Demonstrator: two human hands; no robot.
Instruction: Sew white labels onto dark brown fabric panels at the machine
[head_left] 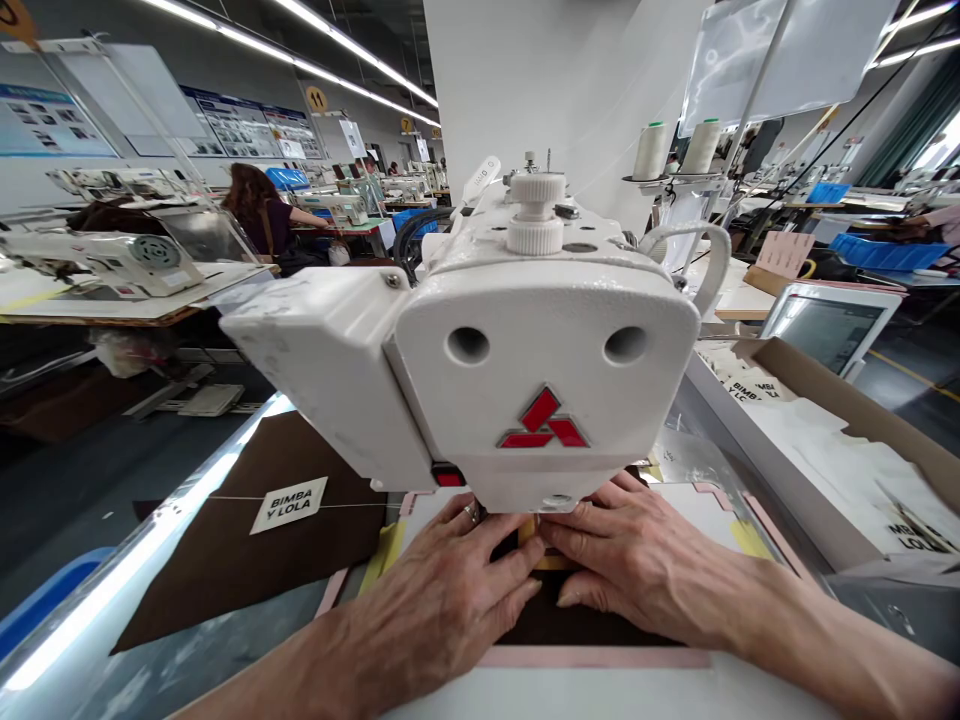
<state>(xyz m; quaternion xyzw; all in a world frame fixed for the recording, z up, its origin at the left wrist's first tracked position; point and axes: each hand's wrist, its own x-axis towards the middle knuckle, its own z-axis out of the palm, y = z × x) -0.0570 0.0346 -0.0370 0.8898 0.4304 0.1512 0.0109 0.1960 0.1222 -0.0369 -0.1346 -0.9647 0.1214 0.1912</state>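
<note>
My left hand [442,595] lies on a dark brown fabric piece [592,622], fingers stretched out toward the needle area, a ring on one finger. Opposite it, my right hand [645,545] rests flat on the same fabric with its fingers extended. Between the fingertips shows a yellowish strip [553,563]. The white sewing machine head [480,410] rises just beyond both hands and hides the needle and some fingertips. Beneath the fabric is a white board with pink edging [592,657]. To the left, another brown fabric piece [217,560] carries a white "BIMBA Y LOLA" label [290,505], with thread running across.
At right stands an open box [787,485] of white printed labels [840,440], with thread snips [911,525] on them. A tablet [829,325] and thread cones [651,152] are behind. A blue bin [56,600] sits lower left. A person [270,215] works at another station.
</note>
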